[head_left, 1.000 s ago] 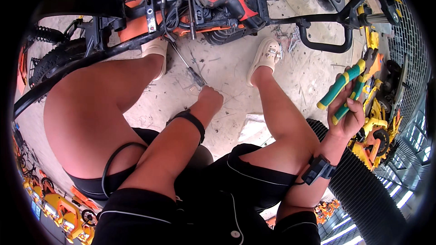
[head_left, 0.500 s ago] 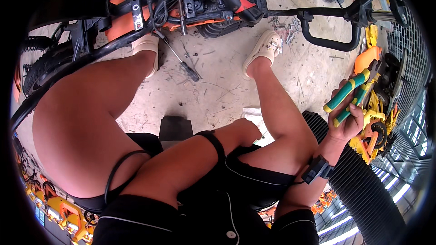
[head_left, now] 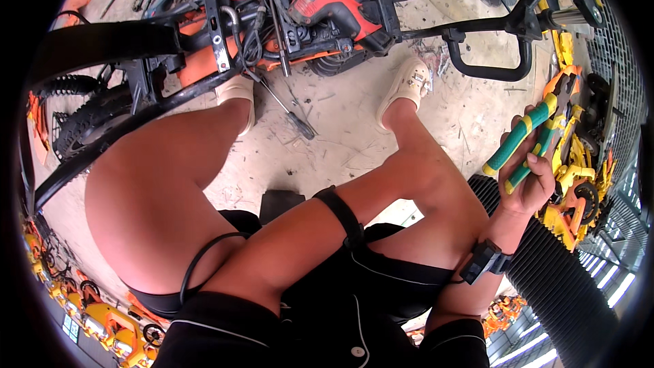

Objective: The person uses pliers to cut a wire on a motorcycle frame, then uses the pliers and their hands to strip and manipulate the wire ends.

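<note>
My right hand [head_left: 529, 180] is wrapped round a pair of pliers [head_left: 523, 138] with green and yellow handles. The dark jaws point up and away, and the two handles stand apart. Across my lap reaches my left forearm, with a black strap round it. My left hand [head_left: 430, 172] rests against my right leg near the knee; its fingers blend into the leg and cannot be made out. Ahead of me a red and black cordless power tool [head_left: 337, 3] lies on a black vehicle frame [head_left: 225, 51].
A screwdriver [head_left: 293, 117] lies on the concrete floor [head_left: 340, 129] between my feet. Loose cables [head_left: 253, 37] hang off the frame. On the right are a black ribbed surface [head_left: 552, 272] and yellow machine parts [head_left: 569, 180]. A black bar loop [head_left: 490, 73] juts out from the frame.
My left hand has moved right and away, from above my lap onto my right leg. The right hand keeps hold of the pliers. The whole view has shifted slightly.
</note>
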`<action>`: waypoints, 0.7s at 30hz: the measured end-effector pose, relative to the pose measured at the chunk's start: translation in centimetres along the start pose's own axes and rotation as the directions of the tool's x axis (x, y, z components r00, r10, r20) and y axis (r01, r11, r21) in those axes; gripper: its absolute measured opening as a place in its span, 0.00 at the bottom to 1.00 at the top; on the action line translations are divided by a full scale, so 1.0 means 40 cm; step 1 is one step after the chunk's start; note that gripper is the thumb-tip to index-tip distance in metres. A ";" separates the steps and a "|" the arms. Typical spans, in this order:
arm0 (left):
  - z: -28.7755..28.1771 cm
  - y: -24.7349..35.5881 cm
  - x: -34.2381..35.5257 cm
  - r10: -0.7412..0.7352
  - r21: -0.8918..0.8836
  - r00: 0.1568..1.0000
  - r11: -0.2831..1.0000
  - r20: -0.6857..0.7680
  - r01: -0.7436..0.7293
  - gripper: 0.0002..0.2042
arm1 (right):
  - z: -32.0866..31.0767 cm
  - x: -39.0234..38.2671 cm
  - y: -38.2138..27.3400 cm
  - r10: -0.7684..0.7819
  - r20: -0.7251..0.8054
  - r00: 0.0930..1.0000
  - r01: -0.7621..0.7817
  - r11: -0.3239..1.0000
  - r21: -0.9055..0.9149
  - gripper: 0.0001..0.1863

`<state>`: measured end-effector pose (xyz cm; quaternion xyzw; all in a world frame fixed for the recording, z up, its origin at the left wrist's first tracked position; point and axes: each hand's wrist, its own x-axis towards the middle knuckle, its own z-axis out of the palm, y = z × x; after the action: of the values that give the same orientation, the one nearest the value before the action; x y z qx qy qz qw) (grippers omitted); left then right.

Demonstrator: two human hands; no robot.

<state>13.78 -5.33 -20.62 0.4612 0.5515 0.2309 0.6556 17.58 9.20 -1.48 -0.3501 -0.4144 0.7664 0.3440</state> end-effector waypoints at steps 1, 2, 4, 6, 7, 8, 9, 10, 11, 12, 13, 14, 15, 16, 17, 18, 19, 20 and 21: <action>-0.082 0.055 -0.060 -0.010 0.120 0.993 0.993 0.115 -0.004 0.12 | 0.001 -0.002 -0.004 -0.012 -0.022 1.000 0.012 1.000 0.006 0.45; -0.170 0.112 -0.123 -0.018 0.231 0.974 0.972 0.225 -0.036 0.12 | 0.003 -0.006 -0.007 -0.018 -0.028 0.999 0.017 1.000 -0.008 0.46; -0.086 0.025 -0.102 0.023 0.237 0.903 0.962 0.430 -0.137 0.13 | 0.039 0.002 -0.005 -0.011 0.010 1.000 0.011 0.999 -0.042 0.46; -0.073 0.025 -0.121 0.231 -0.006 0.890 0.968 0.394 -0.249 0.15 | 0.080 0.003 -0.005 -0.011 0.016 1.000 0.012 0.999 -0.040 0.46; -0.080 0.036 -0.130 0.297 -0.101 0.884 0.955 0.360 -0.280 0.16 | 0.105 0.003 -0.002 -0.011 0.019 1.000 0.012 0.999 -0.039 0.46; -0.089 0.016 -0.117 0.266 -0.094 0.917 0.964 0.297 -0.249 0.16 | 0.125 0.005 0.004 -0.019 0.015 1.000 0.020 0.997 -0.070 0.46; -0.096 -0.027 -0.099 0.230 -0.088 0.948 0.972 0.218 -0.216 0.17 | 0.145 0.010 0.010 0.012 0.046 0.999 -0.009 0.998 -0.066 0.47; -0.111 -0.063 -0.086 0.193 -0.084 0.971 0.980 0.138 -0.183 0.17 | 0.161 0.016 0.017 0.041 0.076 0.996 -0.036 0.997 -0.062 0.47; -0.142 -0.090 -0.088 0.085 0.016 0.993 0.996 -0.081 -0.084 0.18 | 0.176 0.020 0.021 0.063 0.077 0.995 -0.057 0.996 -0.070 0.47; -0.186 -0.111 -0.101 0.003 0.098 0.953 0.995 -0.304 0.028 0.18 | 0.182 0.020 0.021 0.099 0.109 0.989 -0.096 0.995 -0.031 0.46; -0.256 -0.101 -0.121 -0.032 0.284 0.932 0.948 -0.361 0.143 0.18 | 0.199 0.023 0.023 0.112 0.122 0.986 -0.112 0.994 -0.008 0.45; -0.318 -0.080 -0.148 -0.044 0.457 0.909 0.854 -0.415 0.250 0.17 | 0.217 0.024 0.023 0.118 0.125 0.985 -0.121 0.993 0.015 0.43; -0.355 -0.076 -0.180 -0.020 0.440 0.878 0.860 -0.478 0.259 0.17 | 0.234 0.027 0.023 0.133 0.113 0.985 -0.136 0.990 0.019 0.40; -0.394 -0.069 -0.212 0.008 0.428 0.847 0.865 -0.532 0.260 0.17 | 0.253 0.028 0.024 0.145 0.095 0.985 -0.148 0.989 0.026 0.37; -0.436 -0.033 -0.246 -0.003 0.385 0.860 0.893 -0.511 0.232 0.17 | 0.272 0.024 0.026 0.117 0.100 0.988 -0.121 0.992 0.042 0.36; -0.477 -0.005 -0.281 -0.014 0.343 0.873 0.917 -0.487 0.206 0.17 | 0.292 0.025 0.032 0.086 0.104 0.991 -0.092 0.994 0.057 0.35; -0.520 -0.016 -0.307 0.112 0.344 0.869 0.936 -0.483 0.070 0.18 | 0.311 0.034 0.023 0.181 0.138 0.974 -0.193 0.978 0.075 0.32; -0.534 0.017 -0.336 0.183 0.329 0.816 0.944 -0.548 0.009 0.19 | 0.292 0.068 0.060 0.164 0.258 0.952 -0.207 0.967 0.150 0.27; -0.562 0.056 -0.356 0.260 0.264 0.806 0.955 -0.531 -0.134 0.20 | 0.303 0.074 0.075 0.154 0.269 0.951 -0.197 0.971 0.139 0.25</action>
<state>-10.87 -7.97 -10.67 0.4958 0.6897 0.3624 0.3837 5.37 5.57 0.15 -0.2541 -0.3580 0.8643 0.2453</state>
